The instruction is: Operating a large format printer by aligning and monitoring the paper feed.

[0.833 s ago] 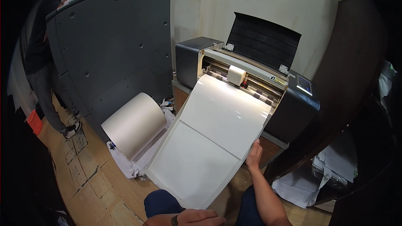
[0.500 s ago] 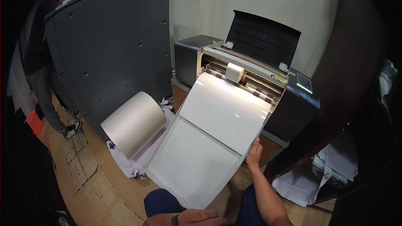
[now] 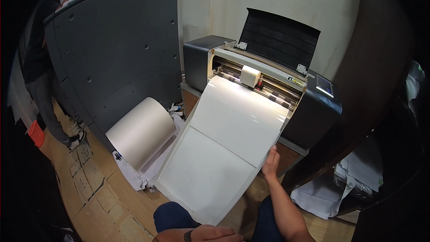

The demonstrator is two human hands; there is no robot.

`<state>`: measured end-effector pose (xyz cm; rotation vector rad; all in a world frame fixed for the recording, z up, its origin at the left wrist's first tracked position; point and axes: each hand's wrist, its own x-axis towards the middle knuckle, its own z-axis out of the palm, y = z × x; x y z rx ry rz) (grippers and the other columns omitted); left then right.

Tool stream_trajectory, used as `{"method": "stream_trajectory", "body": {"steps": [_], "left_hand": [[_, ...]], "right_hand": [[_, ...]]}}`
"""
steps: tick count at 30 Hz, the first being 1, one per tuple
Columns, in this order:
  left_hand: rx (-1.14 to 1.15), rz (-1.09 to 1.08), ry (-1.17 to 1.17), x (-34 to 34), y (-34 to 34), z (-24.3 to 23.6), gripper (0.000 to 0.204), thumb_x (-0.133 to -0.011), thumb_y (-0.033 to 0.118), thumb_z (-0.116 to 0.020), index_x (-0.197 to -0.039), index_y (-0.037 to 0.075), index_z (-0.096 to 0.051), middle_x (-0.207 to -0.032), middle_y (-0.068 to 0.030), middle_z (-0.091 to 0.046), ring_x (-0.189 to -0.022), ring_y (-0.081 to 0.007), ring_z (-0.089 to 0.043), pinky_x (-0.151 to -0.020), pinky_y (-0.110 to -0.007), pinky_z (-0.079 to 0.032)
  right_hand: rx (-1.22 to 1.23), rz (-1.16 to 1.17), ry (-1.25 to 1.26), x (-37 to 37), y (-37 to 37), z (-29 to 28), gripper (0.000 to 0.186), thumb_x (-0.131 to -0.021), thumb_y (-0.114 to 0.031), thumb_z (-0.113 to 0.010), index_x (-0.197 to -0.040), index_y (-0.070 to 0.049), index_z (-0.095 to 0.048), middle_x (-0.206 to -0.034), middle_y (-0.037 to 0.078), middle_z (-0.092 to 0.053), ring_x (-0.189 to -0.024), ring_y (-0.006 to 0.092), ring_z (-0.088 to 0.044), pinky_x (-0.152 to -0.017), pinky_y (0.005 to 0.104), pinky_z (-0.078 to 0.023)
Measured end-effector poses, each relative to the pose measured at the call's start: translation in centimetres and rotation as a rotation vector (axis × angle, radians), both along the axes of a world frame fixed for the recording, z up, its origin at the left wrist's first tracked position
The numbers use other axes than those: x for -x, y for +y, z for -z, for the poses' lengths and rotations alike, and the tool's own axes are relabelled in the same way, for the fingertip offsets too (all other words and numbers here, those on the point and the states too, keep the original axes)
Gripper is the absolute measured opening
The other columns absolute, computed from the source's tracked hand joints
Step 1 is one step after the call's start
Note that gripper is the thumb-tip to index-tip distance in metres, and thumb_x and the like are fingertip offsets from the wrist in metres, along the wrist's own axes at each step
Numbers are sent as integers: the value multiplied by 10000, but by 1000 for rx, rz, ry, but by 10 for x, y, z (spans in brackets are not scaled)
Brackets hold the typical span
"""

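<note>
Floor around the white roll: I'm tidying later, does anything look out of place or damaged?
Yes: crumpled scraps lie beside the white roll, like uncleared litter, and the floor left of it shows dark, jagged crack-like lines.

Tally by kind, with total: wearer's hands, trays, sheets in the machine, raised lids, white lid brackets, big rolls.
Left hand and right hand: 2
Tray: 1
Sheet: 1
Lid: 1
Brackets: 2
Roll: 1
Total: 8

Wide head-worn fisheye; downward, forward
</note>
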<state>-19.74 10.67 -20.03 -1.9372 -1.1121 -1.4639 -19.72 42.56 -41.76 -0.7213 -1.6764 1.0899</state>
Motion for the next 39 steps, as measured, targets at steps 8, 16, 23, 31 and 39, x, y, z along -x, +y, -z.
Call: {"method": "stream_trajectory", "body": {"steps": [8, 16, 23, 31, 39], "left_hand": [[42, 66, -19, 0, -5, 0, 156, -766, 24, -760, -864, 39, -639, -837, -70, -589, -695, -237, -618, -603, -344, -518], [38, 122, -83, -3, -2, -3, 124, -763, 5, -753, -824, 30, -647, -779, -62, -579, -678, -227, -617, -608, -337, -513], [52, 128, -89, -3, -5, -3, 132, -750, 17, -749, -847, 30, -661, -796, -64, -595, -682, -221, -620, -625, -341, -512], [199, 364, -255, 0, -8, -3, 156, -781, 31, -708, -931, 9, -675, -793, -63, -581, -706, -241, -621, -637, -358, -516], [169, 434, -263, 3, -3, 2, 192, -789, 34, -699, -973, -2, -658, -796, -67, -576, -703, -246, -617, -613, -370, -518]], "right_hand": [[3, -12, -52, -1, 0, -2, 612, -1047, -392, -280, -769, 63, -581, -643, 121, -586, -620, 216, -556, -608, 390, -414], [-4, 0, -27, 0, 1, 1, 611, -1044, -385, -277, -756, 68, -569, -615, 153, -567, -595, 246, -549, -598, 418, -410], [-6, -23, -70, -4, 3, 2, 597, -1054, -383, -282, -817, 55, -611, -700, 112, -633, -656, 206, -584, -635, 369, -435], [-15, -15, -13, -1, -2, -5, 612, -1046, -376, -281, -795, 85, -596, -639, 153, -597, -606, 243, -563, -603, 408, -422], [-16, -3, 0, -1, 1, 0, 613, -1045, -384, -285, -781, 77, -590, -641, 141, -594, -613, 223, -557, -598, 396, -414]]}}
